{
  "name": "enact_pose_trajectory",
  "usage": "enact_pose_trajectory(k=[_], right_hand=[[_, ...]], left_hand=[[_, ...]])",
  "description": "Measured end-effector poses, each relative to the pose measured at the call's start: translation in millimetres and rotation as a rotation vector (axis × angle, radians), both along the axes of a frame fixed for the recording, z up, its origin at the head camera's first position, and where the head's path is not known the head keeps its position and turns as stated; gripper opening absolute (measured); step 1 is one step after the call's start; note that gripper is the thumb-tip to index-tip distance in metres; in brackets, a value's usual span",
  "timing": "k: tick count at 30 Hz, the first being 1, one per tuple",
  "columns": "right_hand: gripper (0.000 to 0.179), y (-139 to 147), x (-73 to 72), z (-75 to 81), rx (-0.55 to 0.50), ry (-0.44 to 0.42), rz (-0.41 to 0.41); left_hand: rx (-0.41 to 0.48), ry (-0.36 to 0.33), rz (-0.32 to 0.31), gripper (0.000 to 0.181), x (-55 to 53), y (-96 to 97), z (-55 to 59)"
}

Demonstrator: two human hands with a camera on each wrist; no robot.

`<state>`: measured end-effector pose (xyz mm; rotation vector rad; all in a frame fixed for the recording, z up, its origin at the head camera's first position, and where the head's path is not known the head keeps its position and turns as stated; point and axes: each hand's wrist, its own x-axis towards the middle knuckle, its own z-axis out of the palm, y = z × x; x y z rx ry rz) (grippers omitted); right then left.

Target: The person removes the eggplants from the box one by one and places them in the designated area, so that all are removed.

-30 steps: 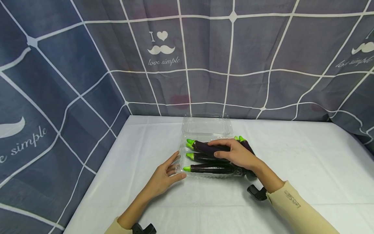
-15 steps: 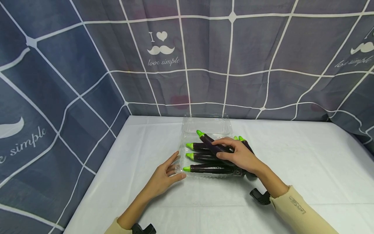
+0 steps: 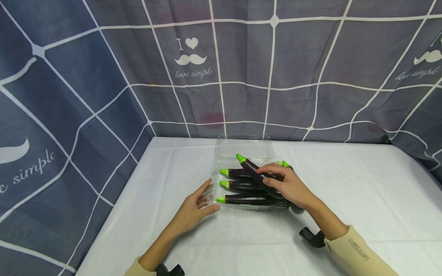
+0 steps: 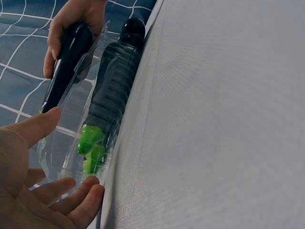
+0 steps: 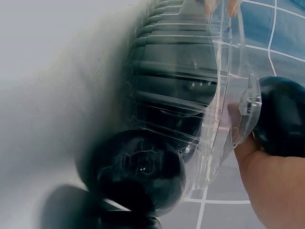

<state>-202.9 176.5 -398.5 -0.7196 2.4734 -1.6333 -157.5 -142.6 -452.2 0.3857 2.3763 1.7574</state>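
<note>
In the head view my right hand (image 3: 292,188) grips a dark purple eggplant (image 3: 251,168) with a bright green stem end. That eggplant slants above the clear plastic clamshell box (image 3: 216,168), stem end towards the back. Three more eggplants lie side by side in the box: a back one (image 3: 236,173), a middle one (image 3: 239,186) and a front one (image 3: 246,199). My left hand (image 3: 194,210) rests against the box's left end, thumb and fingers spread; the left wrist view shows the same hand (image 4: 43,176) loosely around the box's end. The right hand hides the eggplants' blunt ends.
The box's clear lid (image 3: 244,148) lies folded back near the rear curtain (image 3: 241,103). Right of the box, green stem ends (image 3: 286,164) of other eggplants show, partly behind the right hand. Dark blunt eggplant ends (image 5: 136,167) lie outside the box. White cloth (image 3: 362,184) covers the table.
The right hand has moved slightly right with its eggplant and turned it from nearly level to slanting, stem end rearward. The eggplant beneath shows more. The left hand has stayed put.
</note>
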Motion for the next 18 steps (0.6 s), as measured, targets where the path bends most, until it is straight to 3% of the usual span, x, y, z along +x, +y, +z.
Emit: enact_pose_trajectory(k=[18], right_hand=[[0.035, 21.7, 9.3, -0.3, -0.035, -0.019, -0.170]], left_hand=[[0.001, -0.008, 0.005, 0.087, 0.1, 0.5, -0.5]])
